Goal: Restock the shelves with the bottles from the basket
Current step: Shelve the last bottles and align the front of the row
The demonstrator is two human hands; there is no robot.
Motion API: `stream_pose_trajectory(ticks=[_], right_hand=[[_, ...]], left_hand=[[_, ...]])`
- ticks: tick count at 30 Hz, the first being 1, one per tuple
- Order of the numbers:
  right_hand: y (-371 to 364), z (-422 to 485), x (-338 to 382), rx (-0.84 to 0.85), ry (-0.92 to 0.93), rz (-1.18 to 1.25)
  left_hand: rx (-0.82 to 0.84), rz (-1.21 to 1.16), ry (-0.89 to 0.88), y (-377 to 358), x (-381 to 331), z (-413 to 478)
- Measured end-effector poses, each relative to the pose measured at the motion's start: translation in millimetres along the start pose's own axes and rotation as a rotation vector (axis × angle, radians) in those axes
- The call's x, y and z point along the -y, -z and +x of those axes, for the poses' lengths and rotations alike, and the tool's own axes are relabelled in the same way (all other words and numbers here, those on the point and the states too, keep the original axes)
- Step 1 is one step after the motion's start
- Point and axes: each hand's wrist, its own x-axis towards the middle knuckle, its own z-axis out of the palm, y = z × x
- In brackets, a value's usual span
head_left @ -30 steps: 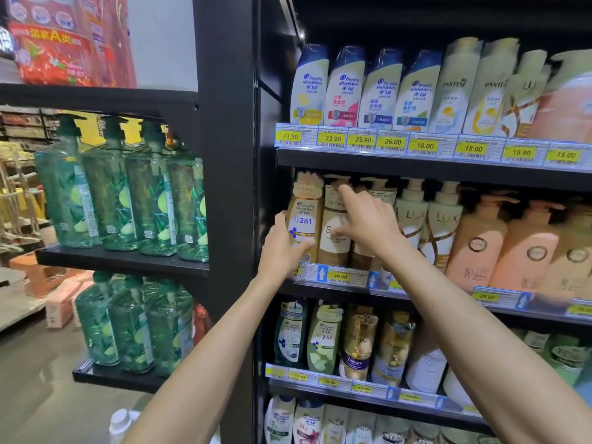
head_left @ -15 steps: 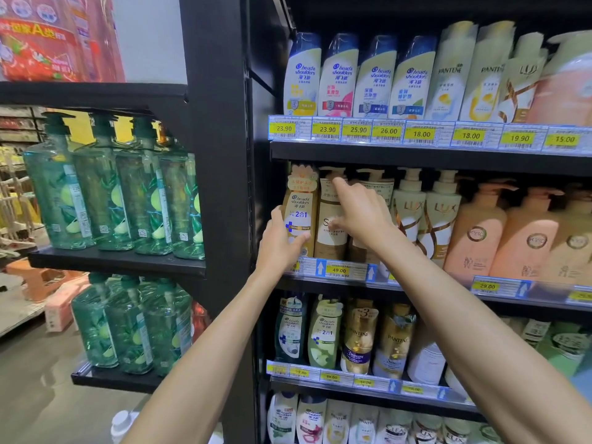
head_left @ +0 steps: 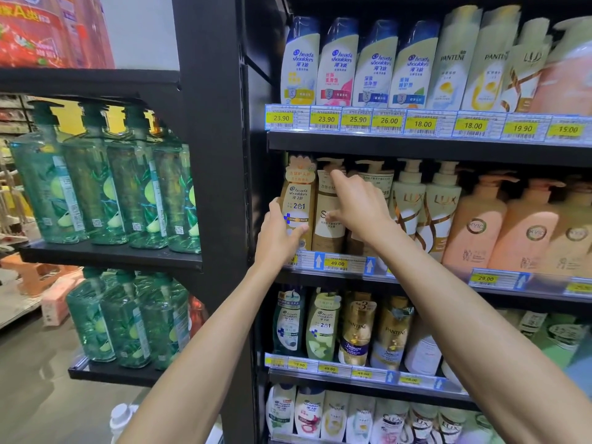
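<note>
On the second shelf [head_left: 416, 278], a gold shampoo bottle [head_left: 298, 193] stands upright at the far left. My left hand [head_left: 278, 235] wraps around its lower part, thumb across the front. Beside it on the right stands a beige pump bottle [head_left: 326, 233]. My right hand [head_left: 358, 209] rests against that pump bottle with fingers spread, the index fingertip up near the pump neck and the thumb on the label. The hand hides most of a second pump bottle behind it. No basket is in view.
Full rows of shampoo bottles fill the shelves above and below. A black upright post [head_left: 214, 155] borders the bay on the left. Beyond it, green pump bottles [head_left: 96, 187] stand on two side shelves. A white bottle cap [head_left: 121, 415] shows near the floor.
Both hands stay on the same two bottles. Only the view has shifted a little.
</note>
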Motion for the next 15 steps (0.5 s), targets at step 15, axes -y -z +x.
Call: stream_pose_trajectory(ticks=[15], right_hand=[[-6.4,3.4,-0.2,0.013,-0.032,0.008]], left_hand=[[-0.009,-0.031,0.011,-4.2,5.1,7.5]])
